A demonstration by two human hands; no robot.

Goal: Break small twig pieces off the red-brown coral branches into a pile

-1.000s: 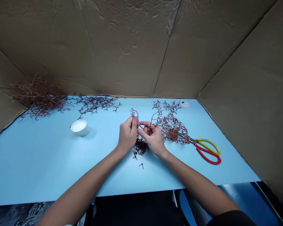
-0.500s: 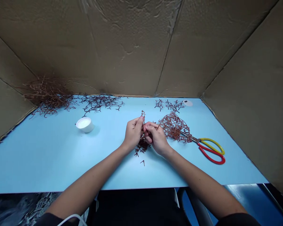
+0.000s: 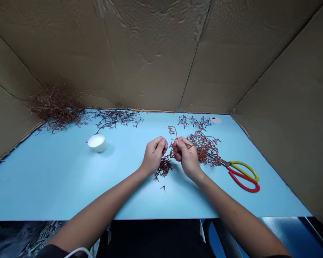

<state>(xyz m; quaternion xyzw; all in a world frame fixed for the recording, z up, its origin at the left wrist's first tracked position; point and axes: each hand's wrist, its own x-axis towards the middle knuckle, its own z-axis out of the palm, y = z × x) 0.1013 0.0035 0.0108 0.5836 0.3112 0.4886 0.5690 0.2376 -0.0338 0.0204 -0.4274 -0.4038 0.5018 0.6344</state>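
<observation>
Our right hand [image 3: 187,157] pinches a thin reddish-brown branching strand [image 3: 176,132]; our left hand [image 3: 154,154] curls closed, contents hidden.

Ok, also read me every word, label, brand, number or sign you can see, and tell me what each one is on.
There are none I can read.
Scissors: no lettering visible.
Cup: no print visible.
White disc: a dark spot, too small to make out.
Cardboard: creases and seams, no print visible.
Table: no writing visible.
</observation>
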